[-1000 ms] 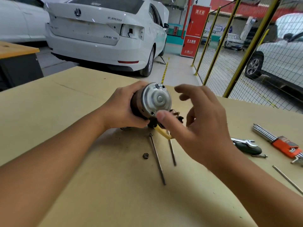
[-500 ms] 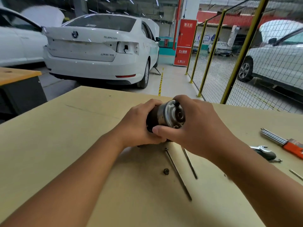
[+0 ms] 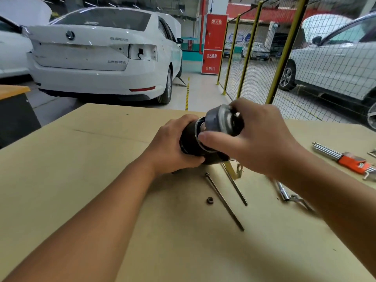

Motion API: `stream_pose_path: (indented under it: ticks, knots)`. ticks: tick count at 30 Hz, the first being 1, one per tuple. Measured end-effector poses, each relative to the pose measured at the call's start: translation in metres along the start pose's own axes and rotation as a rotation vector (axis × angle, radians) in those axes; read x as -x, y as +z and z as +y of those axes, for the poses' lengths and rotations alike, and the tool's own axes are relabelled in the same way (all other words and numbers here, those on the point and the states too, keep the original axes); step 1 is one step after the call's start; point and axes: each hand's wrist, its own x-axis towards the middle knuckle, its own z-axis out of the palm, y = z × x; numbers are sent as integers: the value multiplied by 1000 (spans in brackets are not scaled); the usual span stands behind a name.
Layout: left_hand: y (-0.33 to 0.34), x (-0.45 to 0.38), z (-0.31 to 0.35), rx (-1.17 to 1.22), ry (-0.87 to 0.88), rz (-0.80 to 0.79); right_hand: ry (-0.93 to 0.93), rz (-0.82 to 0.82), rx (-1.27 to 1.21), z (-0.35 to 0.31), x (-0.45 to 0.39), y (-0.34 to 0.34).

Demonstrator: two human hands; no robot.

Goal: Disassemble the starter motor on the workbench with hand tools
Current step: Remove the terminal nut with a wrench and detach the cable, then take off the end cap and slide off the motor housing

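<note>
**End cap held at the starter motor's body**

At the centre of the tan board workbench, the left hand wraps its curled fingers round the black cylindrical starter motor body. The right hand grips the grey metal end cap, tilted toward one o'clock, a gap showing between cap and body. Below, at six o'clock from the motor, two long steel through-bolts lie on the board, with a small dark nut just beside them. At three o'clock lies an orange-holdered hex key set; at four o'clock, a blurred metal wrench.
</note>
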Motion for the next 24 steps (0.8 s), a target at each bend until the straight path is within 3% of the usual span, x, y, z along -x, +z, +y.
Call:
stream_pose_path:
  ticks: [2, 5, 11, 14, 18, 21, 24]
  knots:
    - [-1, -2, -5, -6, -15, 19, -10, 76, 0, 0, 0, -12]
    - [-2, -3, -10, -19, -8, 44, -66, 24, 104, 5, 2, -21]
    - [-2, -3, -12, -17, -1, 51, 121, -93, -175, 33, 22, -15]
    - [-1, -2, -10, -14, -6, 63, 200, -128, -522, 42, 32, -14]
    - [1, 0, -5, -38, 41, 76, 541, -140, -1180, 52, 45, -10]
    - [1, 3, -1, -78, 78, 89, 666, -124, -1367, 55, 53, -9]
    - [2, 3, 1, -81, 88, 99, 701, -100, -1376, 55, 59, -8]
